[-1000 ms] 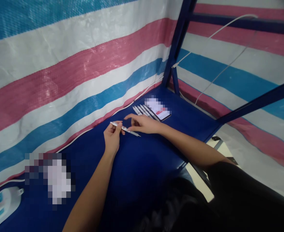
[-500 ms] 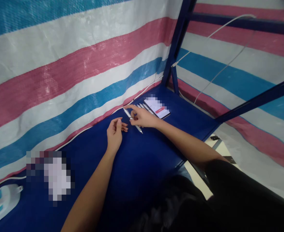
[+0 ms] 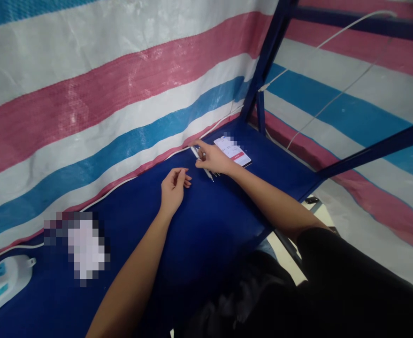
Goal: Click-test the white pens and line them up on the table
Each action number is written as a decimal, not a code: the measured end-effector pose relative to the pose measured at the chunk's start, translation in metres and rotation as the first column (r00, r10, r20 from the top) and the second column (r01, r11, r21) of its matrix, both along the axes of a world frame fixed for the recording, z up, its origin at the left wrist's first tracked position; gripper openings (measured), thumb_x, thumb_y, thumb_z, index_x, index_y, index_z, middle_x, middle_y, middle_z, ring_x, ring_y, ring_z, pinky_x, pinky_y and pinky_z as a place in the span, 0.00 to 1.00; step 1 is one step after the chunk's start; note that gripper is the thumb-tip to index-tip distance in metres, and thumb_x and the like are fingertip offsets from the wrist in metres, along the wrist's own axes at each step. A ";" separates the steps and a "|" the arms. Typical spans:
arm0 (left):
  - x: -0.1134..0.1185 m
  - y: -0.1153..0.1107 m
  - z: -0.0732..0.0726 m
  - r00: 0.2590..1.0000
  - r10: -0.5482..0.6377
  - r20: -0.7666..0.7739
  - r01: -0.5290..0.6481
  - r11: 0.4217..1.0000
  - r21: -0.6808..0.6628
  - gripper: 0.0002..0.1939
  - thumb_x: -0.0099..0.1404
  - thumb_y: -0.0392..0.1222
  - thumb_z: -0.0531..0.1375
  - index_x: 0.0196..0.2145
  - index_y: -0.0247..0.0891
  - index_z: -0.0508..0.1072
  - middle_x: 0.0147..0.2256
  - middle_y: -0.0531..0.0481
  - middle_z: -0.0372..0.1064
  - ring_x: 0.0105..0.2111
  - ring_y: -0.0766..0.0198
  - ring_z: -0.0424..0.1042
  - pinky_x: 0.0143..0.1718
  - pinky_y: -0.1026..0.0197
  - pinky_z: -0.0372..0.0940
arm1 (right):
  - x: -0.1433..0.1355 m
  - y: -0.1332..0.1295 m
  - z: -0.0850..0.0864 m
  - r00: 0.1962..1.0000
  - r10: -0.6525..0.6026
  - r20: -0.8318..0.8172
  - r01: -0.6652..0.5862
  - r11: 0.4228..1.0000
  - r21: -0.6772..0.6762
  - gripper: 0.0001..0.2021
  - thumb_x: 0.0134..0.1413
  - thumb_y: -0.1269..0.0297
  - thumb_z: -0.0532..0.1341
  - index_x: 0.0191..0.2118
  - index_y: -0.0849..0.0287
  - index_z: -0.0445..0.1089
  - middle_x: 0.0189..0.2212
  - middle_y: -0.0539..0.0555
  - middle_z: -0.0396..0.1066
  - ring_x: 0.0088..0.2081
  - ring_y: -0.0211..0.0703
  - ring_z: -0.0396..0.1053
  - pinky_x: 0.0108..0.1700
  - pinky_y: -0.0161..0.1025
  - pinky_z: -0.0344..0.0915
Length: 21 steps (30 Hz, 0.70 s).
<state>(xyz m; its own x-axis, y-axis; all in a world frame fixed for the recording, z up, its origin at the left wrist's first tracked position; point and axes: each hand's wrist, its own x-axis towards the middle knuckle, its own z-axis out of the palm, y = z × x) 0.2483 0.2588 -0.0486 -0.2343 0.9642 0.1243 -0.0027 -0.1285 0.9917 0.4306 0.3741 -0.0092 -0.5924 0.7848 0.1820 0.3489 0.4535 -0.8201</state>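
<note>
Clearly, the right hand [image 3: 214, 158] holds a pen [image 3: 208, 174] in half-curled fingers [image 3: 200, 143].

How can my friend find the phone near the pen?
Follow the blue table to its far end, by the dark blue post. Just past the right hand lies the phone, flat with its screen lit. It is wide with a red bar, unlike the thin white pen.

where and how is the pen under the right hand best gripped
Probably mid-barrel, from above, with thumb and forefinger closing on its two long sides. The pen is slim and straight and slants across the blue tabletop, its tip toward the wearer. The right hand is at its middle, leaving both ends showing.
</note>
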 end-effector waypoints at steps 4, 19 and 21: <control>0.001 0.000 0.000 1.000 -0.006 0.012 0.007 1.000 -0.015 0.12 0.73 0.50 0.70 0.41 0.37 0.83 0.31 0.46 0.78 0.27 0.65 0.75 0.31 0.64 0.70 | -0.001 -0.001 0.000 1.000 -0.028 -0.009 0.028 1.000 0.001 0.35 0.54 0.70 0.63 0.70 0.59 0.64 0.26 0.43 0.63 0.29 0.41 0.65 0.37 0.40 0.63; 0.001 -0.002 -0.003 0.988 -0.047 -0.145 0.044 0.999 -0.024 0.07 0.74 0.42 0.66 0.40 0.39 0.84 0.31 0.47 0.79 0.28 0.65 0.75 0.34 0.63 0.70 | 0.000 0.001 -0.005 0.996 0.003 0.088 -0.009 0.997 0.075 0.28 0.53 0.71 0.64 0.62 0.62 0.70 0.25 0.43 0.60 0.28 0.42 0.62 0.37 0.41 0.58; 0.001 -0.001 -0.004 0.988 -0.047 -0.144 0.046 0.999 -0.015 0.07 0.74 0.42 0.67 0.40 0.39 0.84 0.30 0.47 0.79 0.28 0.64 0.75 0.33 0.63 0.70 | -0.001 0.000 -0.004 0.992 -0.017 0.123 0.005 0.995 0.097 0.27 0.55 0.70 0.63 0.62 0.61 0.70 0.25 0.44 0.62 0.28 0.43 0.62 0.37 0.41 0.57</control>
